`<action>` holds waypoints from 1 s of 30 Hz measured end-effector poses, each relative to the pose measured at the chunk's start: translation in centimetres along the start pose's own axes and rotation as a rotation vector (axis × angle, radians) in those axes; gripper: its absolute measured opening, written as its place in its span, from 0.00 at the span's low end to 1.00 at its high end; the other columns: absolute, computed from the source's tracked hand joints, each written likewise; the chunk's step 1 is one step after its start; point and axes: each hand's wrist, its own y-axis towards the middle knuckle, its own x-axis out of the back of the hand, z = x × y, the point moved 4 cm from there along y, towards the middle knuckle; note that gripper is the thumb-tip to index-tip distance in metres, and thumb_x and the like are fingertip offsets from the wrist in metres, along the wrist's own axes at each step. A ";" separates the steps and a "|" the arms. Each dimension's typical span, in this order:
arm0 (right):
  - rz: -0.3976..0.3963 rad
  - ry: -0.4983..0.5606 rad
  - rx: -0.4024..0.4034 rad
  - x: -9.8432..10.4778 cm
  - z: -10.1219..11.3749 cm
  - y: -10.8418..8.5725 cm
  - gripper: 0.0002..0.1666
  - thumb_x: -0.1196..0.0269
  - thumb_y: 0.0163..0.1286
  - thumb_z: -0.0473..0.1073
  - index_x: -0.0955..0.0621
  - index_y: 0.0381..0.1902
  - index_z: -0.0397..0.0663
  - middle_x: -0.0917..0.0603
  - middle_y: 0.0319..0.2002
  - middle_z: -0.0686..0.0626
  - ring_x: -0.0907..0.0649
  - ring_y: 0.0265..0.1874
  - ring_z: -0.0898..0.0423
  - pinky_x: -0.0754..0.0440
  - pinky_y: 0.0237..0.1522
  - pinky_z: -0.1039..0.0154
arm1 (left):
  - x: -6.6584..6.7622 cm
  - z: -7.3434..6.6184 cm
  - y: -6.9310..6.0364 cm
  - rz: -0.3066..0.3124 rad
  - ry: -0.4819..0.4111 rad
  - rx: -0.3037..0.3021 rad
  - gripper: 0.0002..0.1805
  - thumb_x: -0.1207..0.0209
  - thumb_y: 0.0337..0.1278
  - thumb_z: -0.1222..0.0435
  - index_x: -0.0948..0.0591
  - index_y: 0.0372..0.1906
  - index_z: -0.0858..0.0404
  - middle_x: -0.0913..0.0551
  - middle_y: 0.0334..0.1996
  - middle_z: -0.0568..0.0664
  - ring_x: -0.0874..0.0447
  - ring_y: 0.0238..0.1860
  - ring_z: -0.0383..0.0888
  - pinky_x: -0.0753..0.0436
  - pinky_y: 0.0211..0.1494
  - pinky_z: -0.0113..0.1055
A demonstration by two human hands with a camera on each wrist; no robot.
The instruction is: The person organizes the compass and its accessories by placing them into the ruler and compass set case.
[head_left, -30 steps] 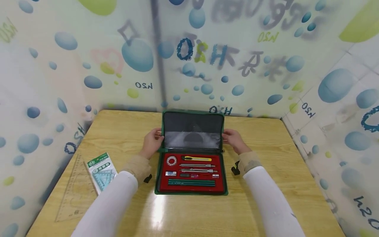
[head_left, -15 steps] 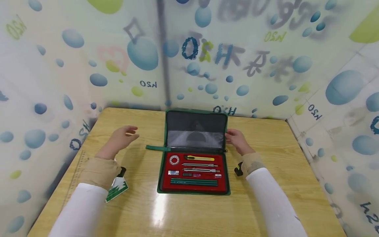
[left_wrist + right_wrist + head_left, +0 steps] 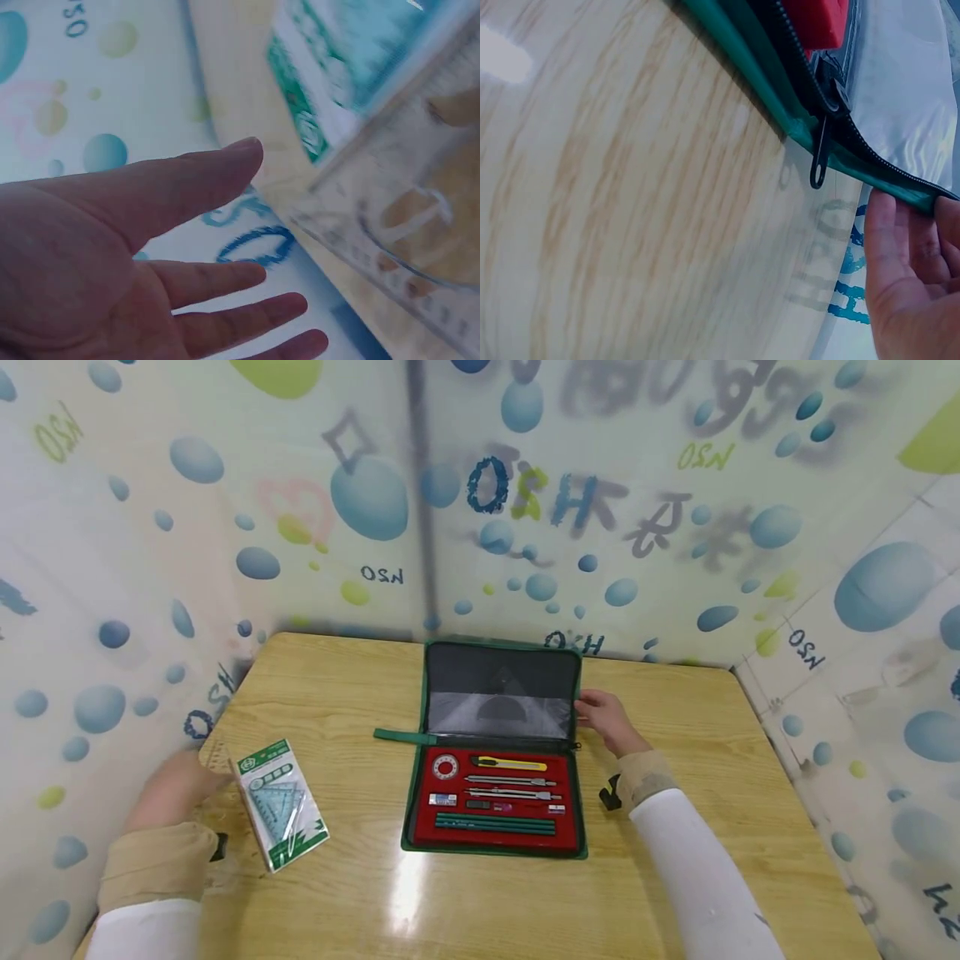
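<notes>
A green zippered drawing-set case (image 3: 504, 667) lies unfolded on the table, its red tray filled with instruments. My right hand (image 3: 606, 720) pinches the right edge of its raised lid between thumb and fingers, near the zipper pull (image 3: 820, 159) in the right wrist view. At the table's left side, my left hand (image 3: 174, 787) is held with fingers extended and nothing in it. The left wrist view puts it beside a clear plastic drawing template (image 3: 330, 196), apart from it. A packet of set squares (image 3: 279, 802) lies just right of that hand. The left forearm hides part of the template.
The tray holds a yellow utility knife (image 3: 512, 764), two compasses (image 3: 513, 794), green pencils (image 3: 495, 824), a round white dial (image 3: 445, 767) and small erasers. A green strap (image 3: 403, 737) sticks out left of the case. Patterned walls enclose the wooden table (image 3: 360, 893).
My left hand has let go of the lid's left edge and moved left and nearer, past the packet to the template. The right hand keeps its grip. The strap now lies out on the left.
</notes>
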 end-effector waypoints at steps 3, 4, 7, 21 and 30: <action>-0.003 -0.005 0.003 0.0 0.1 -0.1 0.22 0.53 0.75 0.36 0.31 0.63 0.32 0.27 0.58 0.32 0.23 0.50 0.44 0.24 0.57 0.47 | -0.6 1.3 -0.4 0.027 0.051 0.073 0.36 0.41 0.55 0.52 0.29 0.49 0.85 0.24 0.40 0.77 0.24 0.38 0.64 0.23 0.40 0.53; -0.003 -0.009 0.005 0.0 0.1 -0.1 0.22 0.53 0.75 0.36 0.31 0.63 0.32 0.27 0.58 0.32 0.22 0.49 0.45 0.24 0.56 0.47 | -0.9 1.6 -0.4 0.034 0.074 0.094 0.36 0.39 0.54 0.52 0.29 0.47 0.87 0.24 0.38 0.77 0.24 0.37 0.64 0.23 0.40 0.53; -0.005 -0.009 0.011 0.0 0.2 -0.1 0.22 0.52 0.74 0.36 0.31 0.63 0.31 0.27 0.57 0.32 0.21 0.47 0.47 0.23 0.56 0.47 | -1.9 2.0 -0.4 0.033 0.094 0.187 0.43 0.37 0.50 0.49 0.32 0.49 0.89 0.30 0.43 0.81 0.28 0.42 0.69 0.25 0.45 0.58; -0.002 -0.009 0.016 -0.3 0.4 -0.2 0.22 0.52 0.74 0.35 0.30 0.62 0.31 0.26 0.57 0.32 0.23 0.50 0.44 0.24 0.56 0.47 | -2.7 3.4 1.0 -0.018 -0.025 0.327 0.56 0.27 0.34 0.47 0.38 0.55 0.88 0.33 0.48 0.79 0.31 0.47 0.68 0.29 0.55 0.59; -0.014 -0.018 -0.005 -0.1 0.2 -0.2 0.21 0.52 0.75 0.36 0.30 0.62 0.33 0.26 0.57 0.33 0.23 0.51 0.45 0.23 0.56 0.48 | -3.0 3.8 1.7 0.043 -0.199 0.403 0.62 0.26 0.31 0.43 0.43 0.62 0.82 0.37 0.55 0.76 0.33 0.50 0.65 0.30 0.57 0.57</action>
